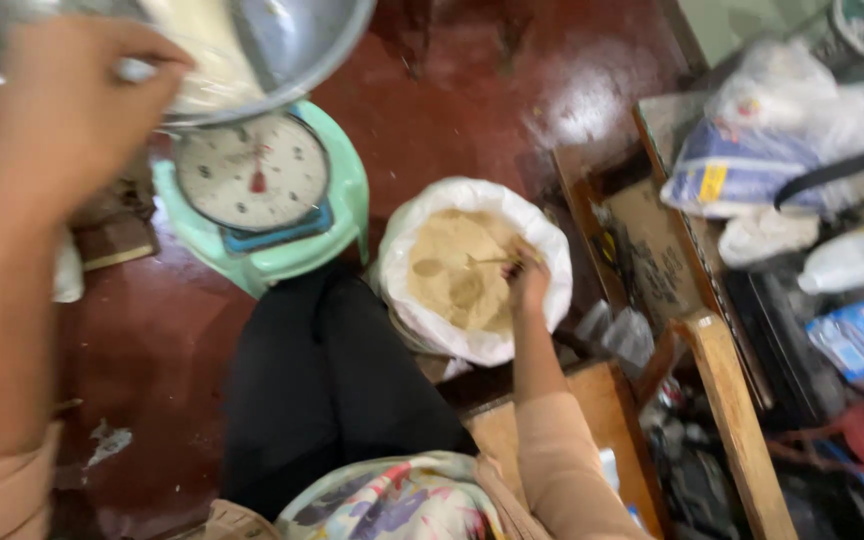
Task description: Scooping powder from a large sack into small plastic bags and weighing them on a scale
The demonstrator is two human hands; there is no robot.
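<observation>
Our right hand (pixel 527 280) is closed on a spoon (pixel 487 262) in the white sack (pixel 472 268) of loose tan powder (pixel 452 270); it spills easily. Farther off, our left hand (pixel 67 110) grips the metal bowl (pixel 252 45) atop the green scale (pixel 262 195).

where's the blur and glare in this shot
Head view: left hand at the metal bowl is motion-smeared; soft glare patch on the red floor; right hand in the powder sack slightly soft; clutter at right blurred.

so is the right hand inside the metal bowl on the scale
No, the right hand is in the white sack of tan powder, holding a spoon; the left hand touches the metal bowl.
</observation>
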